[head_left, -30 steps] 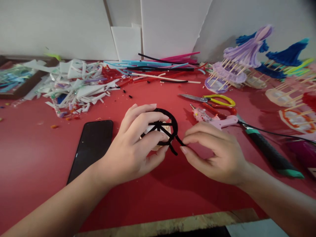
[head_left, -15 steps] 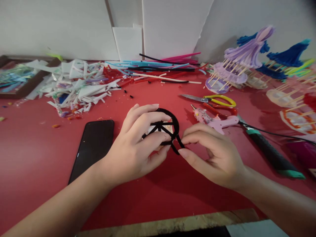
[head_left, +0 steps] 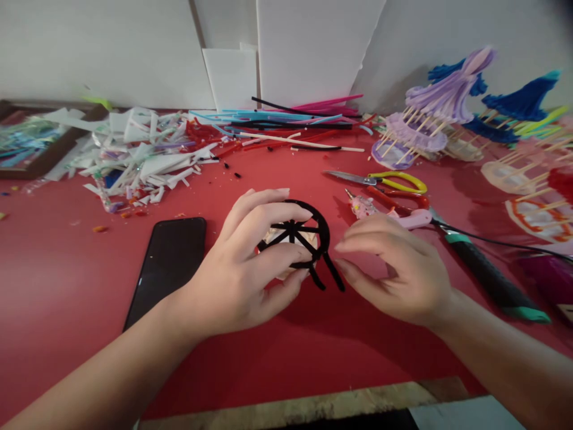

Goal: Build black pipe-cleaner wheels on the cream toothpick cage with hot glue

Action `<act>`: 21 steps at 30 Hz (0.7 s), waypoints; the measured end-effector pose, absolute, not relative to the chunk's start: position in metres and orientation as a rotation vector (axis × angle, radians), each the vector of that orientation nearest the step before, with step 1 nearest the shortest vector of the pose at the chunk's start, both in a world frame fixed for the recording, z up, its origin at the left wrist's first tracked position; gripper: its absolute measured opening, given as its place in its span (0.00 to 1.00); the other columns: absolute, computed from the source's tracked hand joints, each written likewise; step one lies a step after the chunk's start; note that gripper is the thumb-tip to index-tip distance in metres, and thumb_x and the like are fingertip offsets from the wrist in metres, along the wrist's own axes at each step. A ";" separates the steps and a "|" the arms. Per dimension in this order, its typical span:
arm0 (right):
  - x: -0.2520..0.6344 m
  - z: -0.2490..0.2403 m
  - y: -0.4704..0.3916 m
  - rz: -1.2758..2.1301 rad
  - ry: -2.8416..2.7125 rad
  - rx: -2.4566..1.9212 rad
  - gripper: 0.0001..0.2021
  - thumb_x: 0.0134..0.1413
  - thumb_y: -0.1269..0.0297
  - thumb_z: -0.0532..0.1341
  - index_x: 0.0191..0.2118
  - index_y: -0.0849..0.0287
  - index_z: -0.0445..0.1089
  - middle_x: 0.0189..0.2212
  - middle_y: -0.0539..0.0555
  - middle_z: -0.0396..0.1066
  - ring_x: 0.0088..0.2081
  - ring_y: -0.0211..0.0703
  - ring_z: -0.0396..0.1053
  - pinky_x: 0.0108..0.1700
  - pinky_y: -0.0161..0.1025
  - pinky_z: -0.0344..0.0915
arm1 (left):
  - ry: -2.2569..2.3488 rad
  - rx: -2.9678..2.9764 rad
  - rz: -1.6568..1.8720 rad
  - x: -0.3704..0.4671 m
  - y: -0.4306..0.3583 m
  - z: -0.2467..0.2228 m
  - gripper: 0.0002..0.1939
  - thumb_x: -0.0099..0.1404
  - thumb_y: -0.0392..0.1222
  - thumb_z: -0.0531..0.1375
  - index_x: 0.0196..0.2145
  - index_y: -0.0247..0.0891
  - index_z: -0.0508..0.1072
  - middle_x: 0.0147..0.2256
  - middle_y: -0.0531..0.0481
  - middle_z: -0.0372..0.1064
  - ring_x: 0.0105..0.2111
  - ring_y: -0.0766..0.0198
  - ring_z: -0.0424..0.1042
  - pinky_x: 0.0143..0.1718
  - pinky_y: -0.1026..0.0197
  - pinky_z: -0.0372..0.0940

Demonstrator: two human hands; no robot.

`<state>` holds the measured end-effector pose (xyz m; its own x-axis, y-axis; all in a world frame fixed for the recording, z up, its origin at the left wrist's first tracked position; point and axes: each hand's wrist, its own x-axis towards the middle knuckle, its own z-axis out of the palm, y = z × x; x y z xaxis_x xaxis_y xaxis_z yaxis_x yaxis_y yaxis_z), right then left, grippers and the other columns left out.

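Black, straight, fuzzy-looking tails (head_left: 335, 274) slant toward us from a round, spoked, black fuzzy ring (head_left: 324, 232) over the smooth red table (head_left: 290, 358). Our bare right hand (head_left: 403, 269), its fingers parted and gripping nothing, sits just beside the longer tail. Our bare left hand (head_left: 250, 263) pinches the ring between thumb and fingers. We'd do best with a firm left hold, handling each tail near its root. Beyond lie yellow-handled metal scissors (head_left: 403, 181).

Bare left forearm (head_left: 107, 370) and right forearm (head_left: 505, 352) slant inward from desk's (head_left: 277, 370) near edge. Left hand (head_left: 242, 263) back up, fingers bent, gripping; forefinger and middle finger spread. Right hand (head_left: 403, 272) nearby, thumb and forefinger curved, tips slightly parted.
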<state>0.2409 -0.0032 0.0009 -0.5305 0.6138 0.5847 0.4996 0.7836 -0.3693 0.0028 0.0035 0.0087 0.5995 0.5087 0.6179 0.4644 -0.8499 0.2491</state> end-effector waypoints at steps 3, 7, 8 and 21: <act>0.246 0.000 0.002 0.082 -2.317 -0.770 0.10 0.59 0.68 0.61 0.47 0.54 0.70 0.34 0.53 0.73 0.37 0.42 0.71 0.39 0.42 0.70 | 0.752 2.743 1.066 0.004 0.004 0.010 0.08 0.58 0.32 0.62 0.37 0.40 0.73 0.50 0.41 0.67 0.56 0.51 0.64 0.61 0.40 0.59; 0.245 0.001 0.001 0.066 -2.344 -0.710 0.07 0.61 0.66 0.60 0.44 0.56 0.72 0.34 0.54 0.72 0.38 0.40 0.70 0.40 0.40 0.69 | 0.719 2.739 1.022 0.004 0.003 0.013 0.07 0.58 0.33 0.62 0.36 0.40 0.73 0.51 0.42 0.67 0.57 0.50 0.63 0.60 0.39 0.59; 0.244 0.001 0.000 0.086 -2.325 -0.731 0.07 0.60 0.66 0.60 0.43 0.56 0.73 0.34 0.53 0.73 0.37 0.40 0.71 0.40 0.40 0.69 | 0.716 2.744 1.015 0.003 0.002 0.013 0.07 0.58 0.33 0.62 0.36 0.41 0.73 0.51 0.43 0.68 0.57 0.49 0.62 0.60 0.39 0.60; 0.246 -0.002 -0.001 0.149 -2.375 -0.623 0.07 0.62 0.68 0.58 0.43 0.59 0.72 0.37 0.56 0.71 0.40 0.41 0.68 0.41 0.41 0.69 | 0.696 2.795 0.908 0.001 0.000 0.014 0.07 0.60 0.34 0.61 0.36 0.40 0.74 0.52 0.41 0.65 0.61 0.47 0.55 0.61 0.39 0.56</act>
